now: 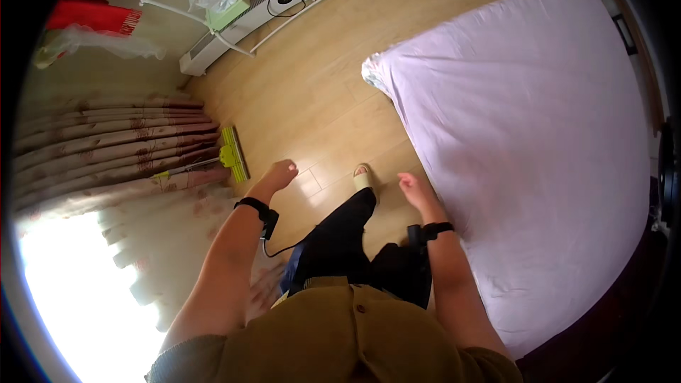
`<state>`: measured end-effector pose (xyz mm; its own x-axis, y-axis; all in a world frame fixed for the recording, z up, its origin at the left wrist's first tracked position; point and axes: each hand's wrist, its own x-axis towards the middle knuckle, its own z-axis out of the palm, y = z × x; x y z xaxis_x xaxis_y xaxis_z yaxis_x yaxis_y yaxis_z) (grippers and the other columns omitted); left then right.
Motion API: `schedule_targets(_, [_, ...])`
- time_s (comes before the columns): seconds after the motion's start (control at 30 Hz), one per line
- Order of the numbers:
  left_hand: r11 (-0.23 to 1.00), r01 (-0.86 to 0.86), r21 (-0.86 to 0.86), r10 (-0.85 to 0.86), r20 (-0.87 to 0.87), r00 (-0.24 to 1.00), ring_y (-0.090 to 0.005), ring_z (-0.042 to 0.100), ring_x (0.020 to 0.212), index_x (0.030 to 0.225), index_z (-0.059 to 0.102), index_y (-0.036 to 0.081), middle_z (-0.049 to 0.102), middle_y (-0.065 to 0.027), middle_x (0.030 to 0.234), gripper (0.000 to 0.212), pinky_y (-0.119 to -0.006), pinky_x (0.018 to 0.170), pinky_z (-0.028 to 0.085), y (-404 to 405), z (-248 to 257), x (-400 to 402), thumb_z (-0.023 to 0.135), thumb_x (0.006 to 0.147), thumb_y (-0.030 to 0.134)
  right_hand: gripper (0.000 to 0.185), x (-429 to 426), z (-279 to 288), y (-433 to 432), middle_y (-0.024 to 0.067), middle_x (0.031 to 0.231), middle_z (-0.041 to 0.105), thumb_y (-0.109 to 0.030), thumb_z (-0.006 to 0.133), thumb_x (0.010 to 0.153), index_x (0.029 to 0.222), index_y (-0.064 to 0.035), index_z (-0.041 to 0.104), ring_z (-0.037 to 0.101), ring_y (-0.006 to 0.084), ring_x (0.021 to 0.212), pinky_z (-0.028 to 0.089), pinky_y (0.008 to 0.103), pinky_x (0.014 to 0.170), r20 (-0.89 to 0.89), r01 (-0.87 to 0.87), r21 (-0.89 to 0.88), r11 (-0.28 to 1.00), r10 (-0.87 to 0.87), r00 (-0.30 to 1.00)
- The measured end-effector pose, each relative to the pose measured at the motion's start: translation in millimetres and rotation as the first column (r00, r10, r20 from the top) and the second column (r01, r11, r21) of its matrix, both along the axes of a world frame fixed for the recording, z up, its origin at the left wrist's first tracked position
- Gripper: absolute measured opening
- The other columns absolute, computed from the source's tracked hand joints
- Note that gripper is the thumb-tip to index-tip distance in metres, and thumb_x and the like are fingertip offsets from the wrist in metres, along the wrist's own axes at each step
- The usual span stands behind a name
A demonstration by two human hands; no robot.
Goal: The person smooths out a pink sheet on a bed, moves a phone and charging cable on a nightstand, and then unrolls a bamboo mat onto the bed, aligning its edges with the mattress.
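Note:
My left hand (282, 174) hangs over the wood-look floor, its fingers loosely curled and nothing visible in it. The yellow-green head of a sponge mop (232, 154) is the object nearest to it, lying apart from the hand by the curtain. On the other side, my right hand (416, 191) hovers beside the edge of a bed with a pale lilac sheet (521, 143). Its fingers are also curled in, with no object seen there. Below and between the hands, a foot in a cream slipper (364, 177) stands on the floor (314, 96).
Patterned curtains (117, 133) hang at the left above the mop handle, beside a bright window (80, 287). A white baseboard heater (239, 24) and a white-framed rack (234, 44) stand along the far wall. On the rack sits a light green box (231, 8) with a plastic bag.

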<state>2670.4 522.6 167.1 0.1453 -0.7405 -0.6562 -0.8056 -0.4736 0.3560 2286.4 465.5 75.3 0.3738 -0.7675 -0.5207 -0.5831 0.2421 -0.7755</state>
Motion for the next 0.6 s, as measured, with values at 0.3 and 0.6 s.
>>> schedule_targets(0.3, [0.998,0.063,0.028,-0.049,-0.339,0.939,-0.0231,0.055,0.077,0.088,0.056,0.007,0.058,-0.0099,0.080,0.025,-0.033,0.069,0.043,-194,-24,29,0.054,0.076,0.028,0.021,-16,25,-106,0.0102,0.079,0.060,-0.016,0.052,0.077,0.093,-0.0029,0.056,0.058,0.0187,0.070,0.045,0.0271,0.063,-0.191,0.224,0.038,0.974,-0.213,0.958])
schedule_targets(0.6, [0.984,0.179,-0.013,-0.158,-0.539,0.827,-0.0241,0.052,0.087,0.104,0.049,0.001,0.056,-0.0118,0.089,0.036,-0.033,0.076,0.040,-383,-107,-31,0.053,0.079,0.028,0.026,100,-43,-168,0.0084,0.083,0.059,-0.019,0.057,0.077,0.095,-0.0007,0.055,0.058,0.0169,0.071,0.045,0.0280,0.063,-0.222,0.552,0.056,0.832,-0.529,0.819])
